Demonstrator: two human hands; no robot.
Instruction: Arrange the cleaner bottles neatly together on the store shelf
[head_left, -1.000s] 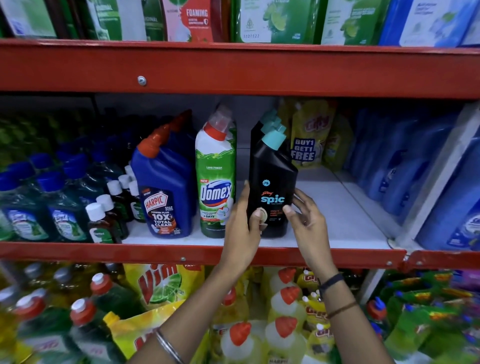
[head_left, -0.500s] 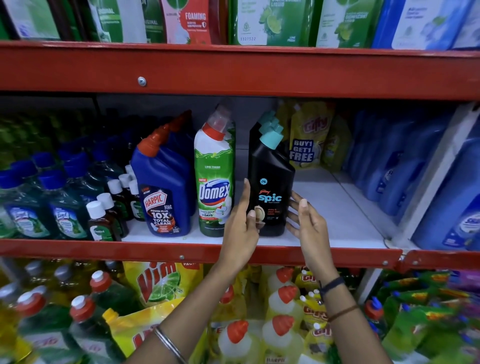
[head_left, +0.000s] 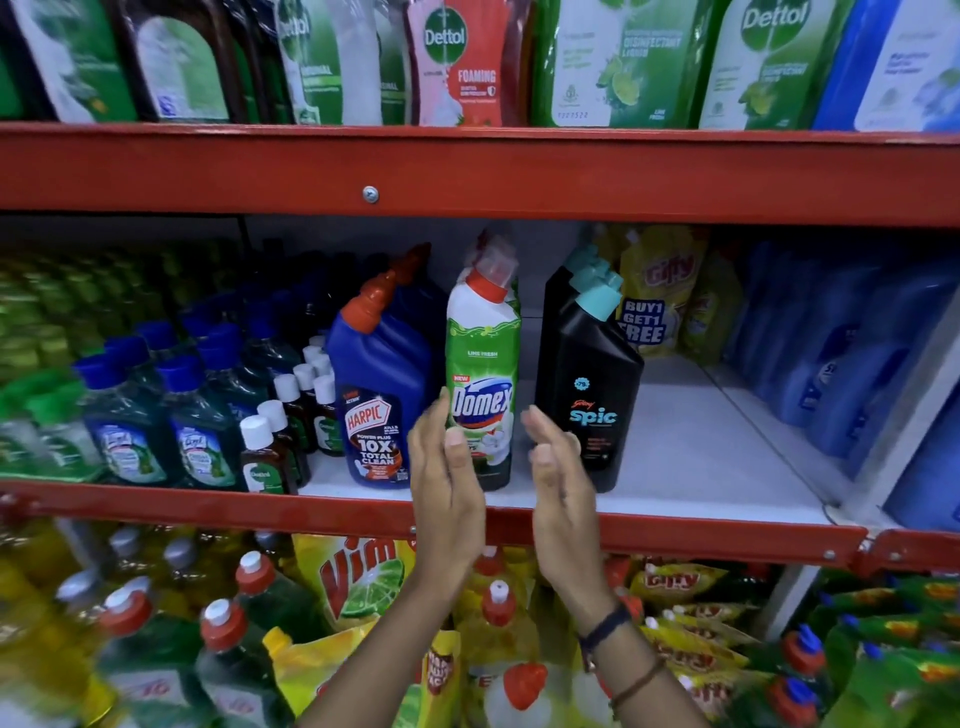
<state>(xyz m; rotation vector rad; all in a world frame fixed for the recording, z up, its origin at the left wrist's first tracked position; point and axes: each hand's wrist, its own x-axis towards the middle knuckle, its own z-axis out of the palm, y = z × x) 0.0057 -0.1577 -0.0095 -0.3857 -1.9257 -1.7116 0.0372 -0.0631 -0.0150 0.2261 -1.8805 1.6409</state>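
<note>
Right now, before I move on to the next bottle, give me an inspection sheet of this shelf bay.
Surface: white shelf board with red front rail, bare to the right of the black bottles.
Job's things: Harpic bottle, Domex bottle and Spic bottle stand upright at the front; a gap separates Domex from Spic.
Clutter: small brown bottles and blue-capped bottles at left; yellow pouches behind.
Grippers: left hand and right hand open, empty, in front of the Domex and Spic.
Cables: nothing seen.
Surroundings: Dettol packs above; Vim pouch below.
</note>
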